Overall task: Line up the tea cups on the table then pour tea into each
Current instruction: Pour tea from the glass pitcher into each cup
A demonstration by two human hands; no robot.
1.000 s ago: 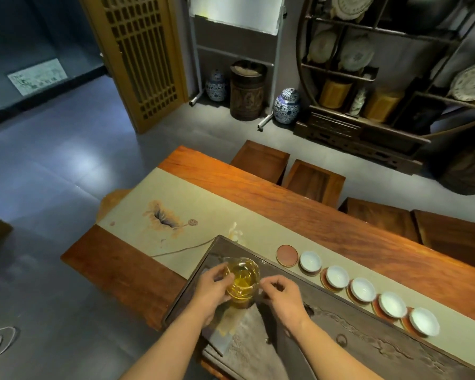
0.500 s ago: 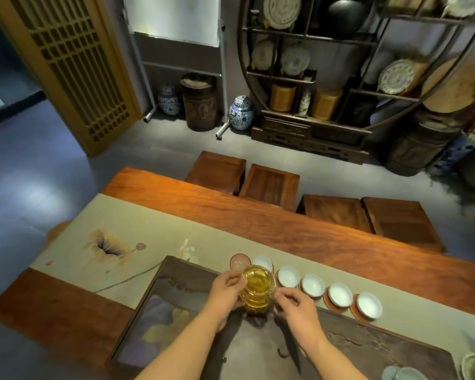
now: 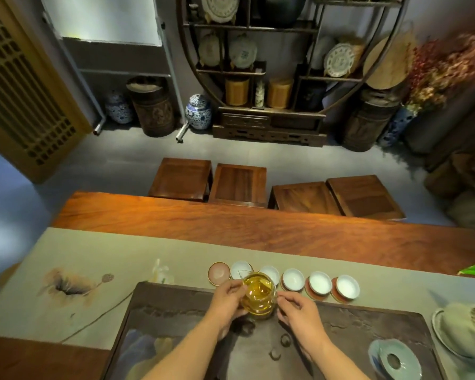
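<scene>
A glass pitcher (image 3: 258, 296) of amber tea is held over the near end of a row of several white tea cups (image 3: 320, 282), each on a round reddish coaster, lined up on the beige runner. My left hand (image 3: 226, 298) grips the pitcher's left side. My right hand (image 3: 296, 311) pinches its right side with curled fingers. The pitcher's spout sits close over the leftmost cup (image 3: 240, 269). An empty coaster (image 3: 219, 273) lies at the row's left end. The second cup is partly hidden behind the pitcher.
A dark stone tea tray (image 3: 354, 322) lies under my hands on the long wooden table (image 3: 231, 223). A celadon lid rest (image 3: 394, 360) and a pale bowl (image 3: 466, 330) sit at the right. Several wooden stools (image 3: 237, 182) stand beyond the table.
My view has swung right and up, bringing the shelves into sight. Both hands carried the pitcher from the tray's left part to the left end of the cup row.
</scene>
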